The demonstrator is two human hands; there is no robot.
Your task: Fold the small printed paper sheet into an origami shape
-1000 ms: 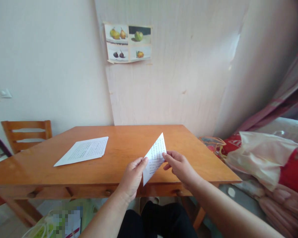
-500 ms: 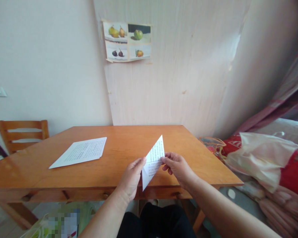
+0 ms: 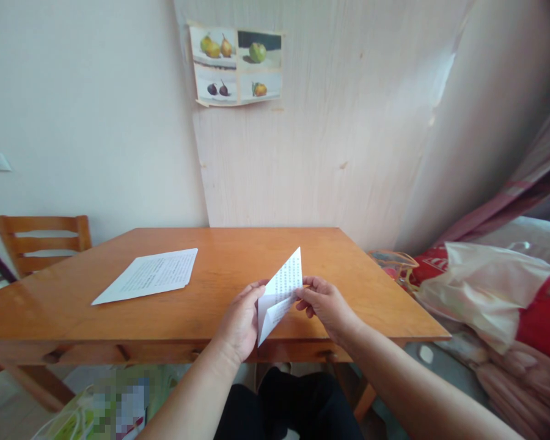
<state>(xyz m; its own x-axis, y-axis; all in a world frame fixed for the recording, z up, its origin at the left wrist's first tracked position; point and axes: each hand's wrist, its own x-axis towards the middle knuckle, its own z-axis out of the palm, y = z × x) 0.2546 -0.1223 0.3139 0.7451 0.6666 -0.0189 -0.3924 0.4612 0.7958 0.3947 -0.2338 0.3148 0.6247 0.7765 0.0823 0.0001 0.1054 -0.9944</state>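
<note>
A small folded sheet of printed paper (image 3: pixel 284 284) is held between both hands over the near edge of the wooden table (image 3: pixel 229 269). Its top comes to a point, and a loose flap stands out at the lower part. My left hand (image 3: pixel 241 321) grips the paper's left side, thumb on the front face. On the right edge, my right hand (image 3: pixel 323 302) pinches the paper between thumb and fingers. The fingers behind the paper are partly hidden.
A stack of printed sheets (image 3: pixel 151 275) lies on the table's left. Behind it stands a wooden chair (image 3: pixel 46 241). Right of the table are a white plastic bag (image 3: pixel 486 287) and red cloth. Bags (image 3: pixel 114 403) sit below the table at left. A fruit picture (image 3: pixel 236 64) hangs on the wall.
The lower part of the folded paper has bent outward into a raised flap. Both hands keep their grip. The view has tilted down slightly.
</note>
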